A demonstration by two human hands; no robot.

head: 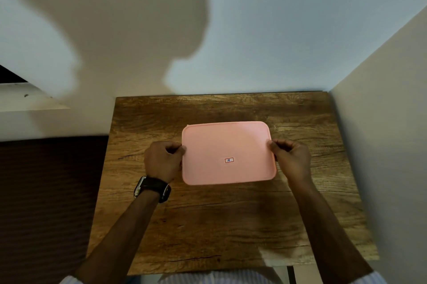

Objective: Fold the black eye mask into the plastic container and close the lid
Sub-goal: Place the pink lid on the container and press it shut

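Observation:
A pink plastic lid [227, 142] with a small white label lies flat in the middle of the wooden table [208, 226], covering the container beneath it. My left hand [163, 160], with a dark watch on the wrist, grips the lid's left edge with curled fingers. On the opposite side, my right hand [291, 156] pinches the right edge. The black eye mask is not visible, and the container body is hidden under the lid.
A white wall stands close behind the table and another along its right side. A dark brown surface [46, 191] lies to the left of the table. A striped shirt shows at the bottom edge.

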